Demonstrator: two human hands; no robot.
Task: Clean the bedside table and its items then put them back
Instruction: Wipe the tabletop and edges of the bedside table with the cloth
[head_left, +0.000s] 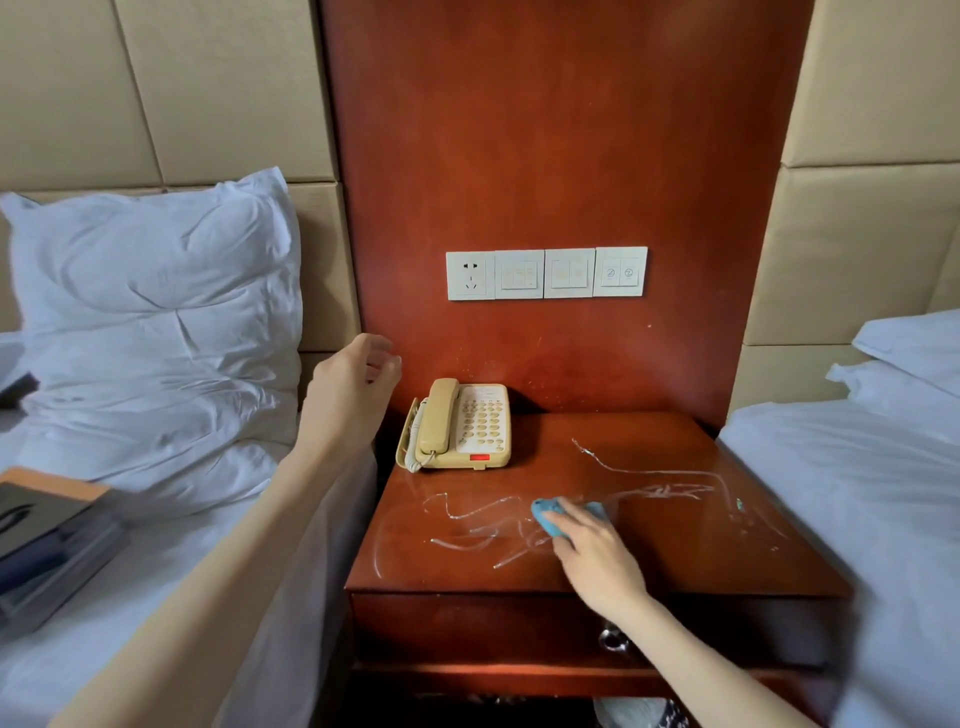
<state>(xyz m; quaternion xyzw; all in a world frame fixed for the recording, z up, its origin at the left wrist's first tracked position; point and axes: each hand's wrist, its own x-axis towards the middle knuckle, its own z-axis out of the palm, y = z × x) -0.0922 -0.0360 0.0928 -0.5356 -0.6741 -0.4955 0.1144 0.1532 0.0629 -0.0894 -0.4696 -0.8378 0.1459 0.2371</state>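
Table (675, 530) standing between 2 beds, backing onto a red wood panel (561, 130), top streaked with wet, shiny smears (483, 525) running from left of centre toward the right edge. Phone (457, 425) sitting at the back left corner of the top, handset lying in its cradle, coiled cord hanging off its left side, red tab showing at its front edge. Right hand (592, 551) pressing down palm-first on a blue cloth (566, 512) near the middle of the top, fingers curling over the cloth and bunching it, cloth touching the wood amid the smears. Left hand (353, 379) hovering above the gap between left bed and table, just left of the phone and not touching it, fingers loosely curled, half open, holding nothing. Plates (546, 273), 4 in a row, sitting on the panel above the phone: 1 socket, then 3 with switches. Pillow (156, 312) leaning, crumpled, against the padded headboard on the left bed. Books (47, 540) lying stacked on the left bed sheet near the frame edge, well apart from the table. Drawer pull (613, 640) showing below the top, partly hidden behind the right forearm.
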